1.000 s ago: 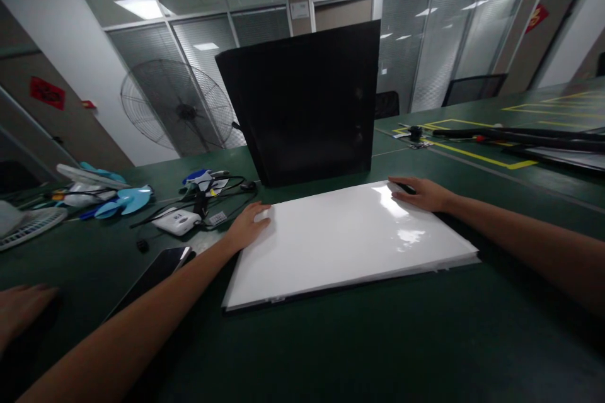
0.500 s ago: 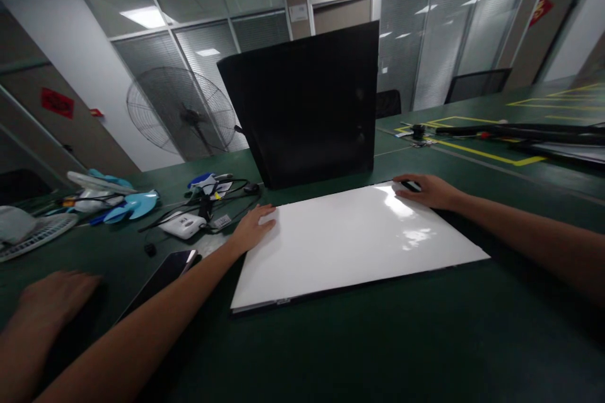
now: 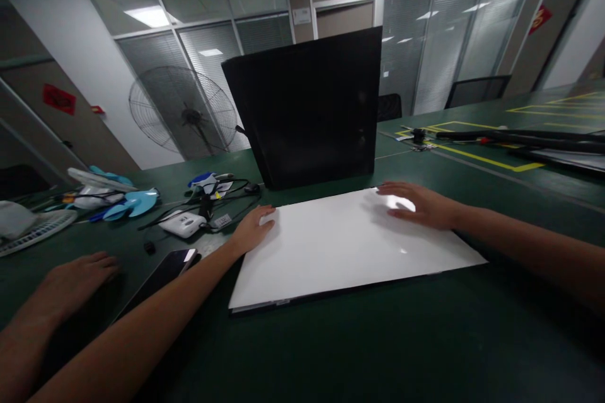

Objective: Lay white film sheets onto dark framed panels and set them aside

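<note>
A glossy white flat panel [image 3: 326, 258], like a small whiteboard, lies on the green table in front of me. My left hand [image 3: 254, 227] rests at its upper left corner, with fingers stretched along the edge and the thumb apart on the white surface. Over the panel's upper right part is my right hand [image 3: 420, 204], empty, its thumb and fingers spread in a wide curve. Whether those fingertips touch the surface, I cannot tell. Just beyond the panel's far edge stands a large black upright board [image 3: 307, 113].
Another person's hand [image 3: 70, 283] lies at the left, beside a phone [image 3: 163, 274]. Further back are a white device [image 3: 182, 223], tangled cables, and blue fan blades [image 3: 135, 203]. Long black rods [image 3: 534, 137] lie at the right on the green table [image 3: 378, 352].
My right hand has left the panel's right edge and shifted left over its surface, fingers spreading. My left hand stays put. The other person's hand has moved slightly rightward and up.
</note>
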`<state>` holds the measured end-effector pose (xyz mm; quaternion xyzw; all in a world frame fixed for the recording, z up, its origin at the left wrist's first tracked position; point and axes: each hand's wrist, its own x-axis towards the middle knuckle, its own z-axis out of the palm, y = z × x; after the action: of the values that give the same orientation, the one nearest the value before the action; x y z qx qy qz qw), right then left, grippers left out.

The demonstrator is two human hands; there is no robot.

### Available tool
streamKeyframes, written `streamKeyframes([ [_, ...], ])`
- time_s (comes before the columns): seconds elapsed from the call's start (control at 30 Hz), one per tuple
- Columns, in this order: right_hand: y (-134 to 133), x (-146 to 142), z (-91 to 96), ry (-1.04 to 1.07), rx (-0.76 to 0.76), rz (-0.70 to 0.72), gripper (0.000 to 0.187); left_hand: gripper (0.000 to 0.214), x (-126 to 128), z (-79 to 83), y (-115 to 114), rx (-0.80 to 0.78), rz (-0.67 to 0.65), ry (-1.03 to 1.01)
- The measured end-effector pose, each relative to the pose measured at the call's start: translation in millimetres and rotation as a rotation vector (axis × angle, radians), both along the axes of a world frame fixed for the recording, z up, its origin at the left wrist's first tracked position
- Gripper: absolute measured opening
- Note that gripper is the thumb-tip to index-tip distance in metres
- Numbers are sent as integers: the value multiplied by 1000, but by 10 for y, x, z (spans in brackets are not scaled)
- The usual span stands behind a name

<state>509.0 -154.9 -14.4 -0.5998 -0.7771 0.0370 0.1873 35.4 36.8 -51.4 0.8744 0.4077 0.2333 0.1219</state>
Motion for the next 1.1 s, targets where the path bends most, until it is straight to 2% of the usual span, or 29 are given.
streamKeyframes([
  [0.07,-232,-361,128,-50,-62,158,76,49,8,12,-20,11,6,-3],
  [0.17,-556,-863,261,-118,-83,456,95,46,17,29,-45,14,14,-4],
  [0.23,-668,-1069,254,-132,-43,535,95,47,18,35,-55,9,12,3],
  [0.3,-682,-1147,177,-157,7,516,83,48,16,38,-58,4,18,9],
  [0.4,-616,-1129,40,-196,130,502,68,50,10,39,-55,-2,31,23],
  [0.47,-595,-1119,10,-233,273,556,60,50,6,39,-50,-6,39,39],
  [0.6,-673,-1195,121,-347,660,698,34,51,-4,32,-22,-15,39,40],
  [0.67,-721,-1230,210,-400,785,753,27,52,-18,31,8,-29,34,12],
  [0.87,-734,-1128,400,-480,896,771,19,50,-110,133,103,-103,-64,-139],
  [1.0,-711,-968,476,-531,993,727,18,42,-181,185,114,-205,-23,-240],
  [1.1,-691,-781,507,-611,1029,688,22,43,-164,155,112,-237,-43,-210],
])
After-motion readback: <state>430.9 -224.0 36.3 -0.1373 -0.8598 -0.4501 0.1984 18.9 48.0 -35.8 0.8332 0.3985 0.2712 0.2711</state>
